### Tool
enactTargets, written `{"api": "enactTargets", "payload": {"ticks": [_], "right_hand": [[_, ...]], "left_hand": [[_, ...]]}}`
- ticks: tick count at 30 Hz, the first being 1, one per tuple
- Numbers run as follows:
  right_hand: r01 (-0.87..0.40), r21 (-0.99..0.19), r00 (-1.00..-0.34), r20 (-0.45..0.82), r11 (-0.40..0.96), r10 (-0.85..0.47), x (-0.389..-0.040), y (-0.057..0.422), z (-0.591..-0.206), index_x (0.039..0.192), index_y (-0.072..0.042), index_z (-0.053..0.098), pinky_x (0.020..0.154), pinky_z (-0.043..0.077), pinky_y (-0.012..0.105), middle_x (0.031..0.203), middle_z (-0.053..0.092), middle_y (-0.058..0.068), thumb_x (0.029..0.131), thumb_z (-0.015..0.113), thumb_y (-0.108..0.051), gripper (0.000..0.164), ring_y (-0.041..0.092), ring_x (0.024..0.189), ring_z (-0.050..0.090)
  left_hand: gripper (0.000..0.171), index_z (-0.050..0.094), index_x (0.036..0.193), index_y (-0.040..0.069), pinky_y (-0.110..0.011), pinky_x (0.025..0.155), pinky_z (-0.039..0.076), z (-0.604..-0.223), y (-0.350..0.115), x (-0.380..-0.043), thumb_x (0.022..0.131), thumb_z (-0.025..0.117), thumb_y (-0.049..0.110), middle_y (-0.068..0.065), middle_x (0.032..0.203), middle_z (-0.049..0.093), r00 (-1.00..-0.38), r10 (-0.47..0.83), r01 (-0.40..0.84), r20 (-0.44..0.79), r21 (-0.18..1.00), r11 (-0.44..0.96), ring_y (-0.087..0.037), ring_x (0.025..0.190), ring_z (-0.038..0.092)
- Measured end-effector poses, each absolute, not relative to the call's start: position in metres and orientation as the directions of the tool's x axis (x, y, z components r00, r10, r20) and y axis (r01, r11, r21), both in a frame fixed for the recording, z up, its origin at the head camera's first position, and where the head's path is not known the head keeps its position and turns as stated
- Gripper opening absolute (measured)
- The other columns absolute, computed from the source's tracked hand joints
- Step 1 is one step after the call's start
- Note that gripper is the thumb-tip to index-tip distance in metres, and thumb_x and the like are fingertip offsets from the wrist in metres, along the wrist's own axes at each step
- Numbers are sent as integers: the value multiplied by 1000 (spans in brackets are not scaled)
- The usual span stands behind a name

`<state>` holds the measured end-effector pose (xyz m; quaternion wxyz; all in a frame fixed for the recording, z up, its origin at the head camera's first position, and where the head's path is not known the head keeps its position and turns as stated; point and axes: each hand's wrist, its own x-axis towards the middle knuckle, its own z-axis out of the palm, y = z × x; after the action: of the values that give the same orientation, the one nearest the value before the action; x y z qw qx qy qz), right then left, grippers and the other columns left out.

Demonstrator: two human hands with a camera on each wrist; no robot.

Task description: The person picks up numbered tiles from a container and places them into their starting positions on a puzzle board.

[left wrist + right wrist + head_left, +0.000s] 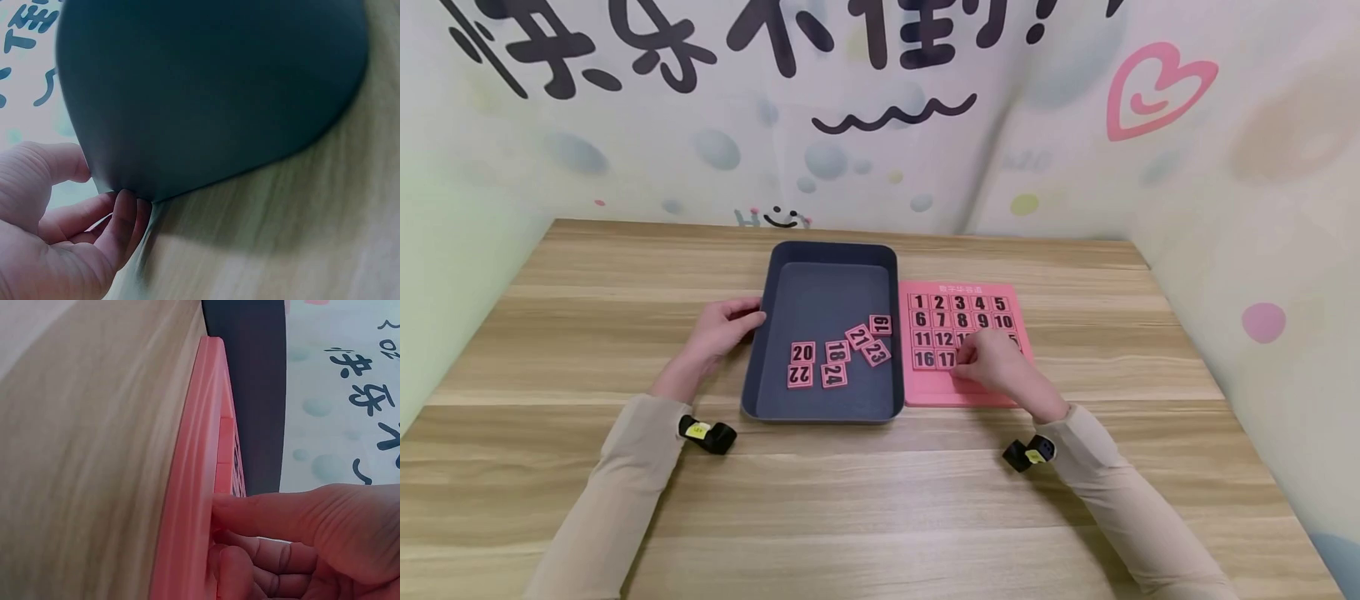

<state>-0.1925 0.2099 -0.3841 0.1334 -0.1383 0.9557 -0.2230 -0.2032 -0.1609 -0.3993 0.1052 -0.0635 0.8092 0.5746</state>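
Note:
A dark blue-grey tray [831,396] stands on the table, with number tiles 18 to 24 lying loose in it. My left hand [717,331] holds the tray's left wall, its thumb at the rim; the left wrist view shows the fingertips [125,206] bent against the wall. Against the tray's right side lies a pink number board [928,390] with tiles set in rows from 1. My right hand [996,362] is over its lower middle, thumb and fingertips touching beside the 17 tile [946,358]. It covers some tiles of the third row.
The wood-grain table [865,508] reaches back to a wall [662,167] with black lettering and coloured spots. Black wrist cameras hang below both sleeves. In the right wrist view, the tray's dark side [250,375] stands beyond the raised board edge [187,475].

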Motion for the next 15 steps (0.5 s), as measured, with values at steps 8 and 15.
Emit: {"api": "enactTargets", "payload": {"ticks": [8, 15], "right_hand": [[-260, -458, -929, -120, 850, -349, -201, 205, -366, 67, -5, 65, 59, 44, 28, 65, 62, 2, 74, 78, -16, 18, 16, 62, 53], [-388, -637, -864, -1, 667, -503, -213, 166, -357, 86, 0, 64, 65, 50, 28, 78, 64, 6, 77, 75, -7, 15, 17, 71, 58]], "left_hand": [[46, 43, 134, -9, -39, 106, 32, -399, -159, -204, 93, 53, 8, -24, 138, 43, -972, 20, -216, -235, 922, 322, -31, 128, 38], [44, 43, 134, -9, -34, 102, 37, -399, -160, -203, 93, 52, 6, -24, 138, 44, -972, 27, -214, -234, 927, 309, -30, 125, 41]]}}
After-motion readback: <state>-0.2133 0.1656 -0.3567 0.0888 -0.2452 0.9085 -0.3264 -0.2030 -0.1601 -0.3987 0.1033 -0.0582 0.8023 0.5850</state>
